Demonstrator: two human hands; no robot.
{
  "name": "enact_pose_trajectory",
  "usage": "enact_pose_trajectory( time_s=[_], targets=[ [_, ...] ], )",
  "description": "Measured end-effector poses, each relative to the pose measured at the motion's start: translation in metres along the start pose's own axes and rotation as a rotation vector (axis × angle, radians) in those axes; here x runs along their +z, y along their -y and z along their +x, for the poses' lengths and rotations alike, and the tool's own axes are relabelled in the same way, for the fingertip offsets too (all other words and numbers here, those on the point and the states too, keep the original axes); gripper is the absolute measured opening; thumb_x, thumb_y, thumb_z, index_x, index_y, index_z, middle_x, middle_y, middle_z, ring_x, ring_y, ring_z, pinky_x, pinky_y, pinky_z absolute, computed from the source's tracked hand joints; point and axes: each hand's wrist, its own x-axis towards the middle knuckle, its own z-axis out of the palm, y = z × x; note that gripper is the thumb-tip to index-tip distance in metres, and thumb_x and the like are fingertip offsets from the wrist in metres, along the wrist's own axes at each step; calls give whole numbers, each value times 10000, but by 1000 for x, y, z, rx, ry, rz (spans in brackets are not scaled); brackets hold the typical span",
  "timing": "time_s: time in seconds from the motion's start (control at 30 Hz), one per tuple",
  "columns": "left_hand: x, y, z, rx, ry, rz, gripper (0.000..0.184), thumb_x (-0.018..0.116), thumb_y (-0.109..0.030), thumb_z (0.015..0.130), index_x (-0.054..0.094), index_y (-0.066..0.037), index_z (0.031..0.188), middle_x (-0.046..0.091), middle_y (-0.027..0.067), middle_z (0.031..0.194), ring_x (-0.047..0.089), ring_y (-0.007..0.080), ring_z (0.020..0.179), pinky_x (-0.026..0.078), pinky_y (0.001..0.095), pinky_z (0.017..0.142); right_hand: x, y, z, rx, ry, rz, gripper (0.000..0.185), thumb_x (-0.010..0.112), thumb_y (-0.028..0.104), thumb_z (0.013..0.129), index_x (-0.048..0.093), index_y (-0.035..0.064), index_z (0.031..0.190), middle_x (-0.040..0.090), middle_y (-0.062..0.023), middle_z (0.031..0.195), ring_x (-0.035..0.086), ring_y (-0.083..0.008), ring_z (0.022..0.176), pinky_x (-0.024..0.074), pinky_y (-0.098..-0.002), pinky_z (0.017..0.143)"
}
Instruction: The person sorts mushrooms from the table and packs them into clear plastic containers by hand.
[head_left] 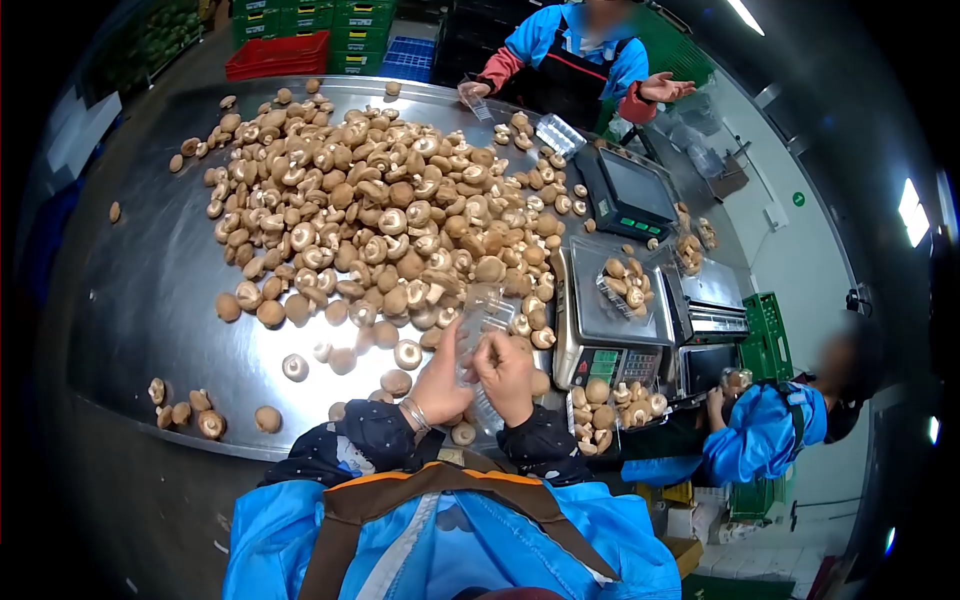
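Observation:
Near the table's front edge my left hand (pixel 440 385) is closed on a clear plastic tray (pixel 485 315) that stands tilted among mushrooms. My right hand (pixel 503 375) is beside it, fingers curled against the tray; whether they pinch anything more is hidden. Beyond both hands lies a large heap of brown mushrooms (pixel 350 190) on the metal table (pixel 150 300). To the right, a clear tray of mushrooms (pixel 627 290) rests on a weighing scale (pixel 570 340). Filled trays (pixel 592 412) stand in front of that scale.
A second scale (pixel 630 190) stands at the back right, near an empty clear tray (pixel 560 135). One co-worker (pixel 575 60) stands across the table, another (pixel 765 430) at the right. Green crates (pixel 360 35) and a red crate (pixel 278 57) are behind the table.

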Motion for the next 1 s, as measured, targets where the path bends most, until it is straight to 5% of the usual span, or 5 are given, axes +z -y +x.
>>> enact_pose_trajectory(
  time_s=[0.2, 0.47, 0.8, 0.9, 1.0],
  targets=[
    [4, 7, -5, 13, -65, 70, 749, 554, 21, 755, 172, -61, 1394, 568, 201, 969, 602, 336, 897, 473, 360, 760, 17, -13, -14, -56, -36, -87, 95, 595, 102, 833, 545, 22, 835, 570, -155, 636, 615, -270, 569, 460, -324, 515],
    [-35, 52, -14, -239, 5, -291, 847, 412, 199, 647, 204, -123, 1403, 438, 180, 1245, 569, 272, 1015, 511, 308, 786, 6, 2, -19, -21, 160, -43, 204, 656, 43, 784, 565, 21, 965, 636, -100, 822, 635, -150, 644, 469, -257, 528],
    [-296, 86, -129, -422, -805, -64, 799, 442, 154, 709, 218, -169, 1404, 464, 141, 1172, 562, 252, 958, 518, 325, 586, 67, -57, -70, 152, 437, 9, 220, 566, -3, 856, 585, 18, 1074, 619, -37, 759, 604, -95, 661, 483, -225, 578],
    [-426, 155, -165, -505, -970, 486, 620, 446, 84, 742, 318, -36, 1336, 536, 217, 1197, 559, 309, 1073, 442, 337, 891, 96, -73, -93, 221, 406, 62, 198, 609, 15, 837, 595, 13, 1035, 566, -5, 712, 524, -67, 585, 453, -205, 544],
    [-465, 121, -132, -850, -918, 443, 611, 490, 3, 758, 305, -9, 1339, 533, 256, 1181, 588, 347, 989, 482, 385, 819, 124, -59, -99, 611, 259, 264, 133, 606, 43, 859, 616, 4, 986, 561, 4, 673, 510, -35, 574, 426, -189, 516]
  ],
)
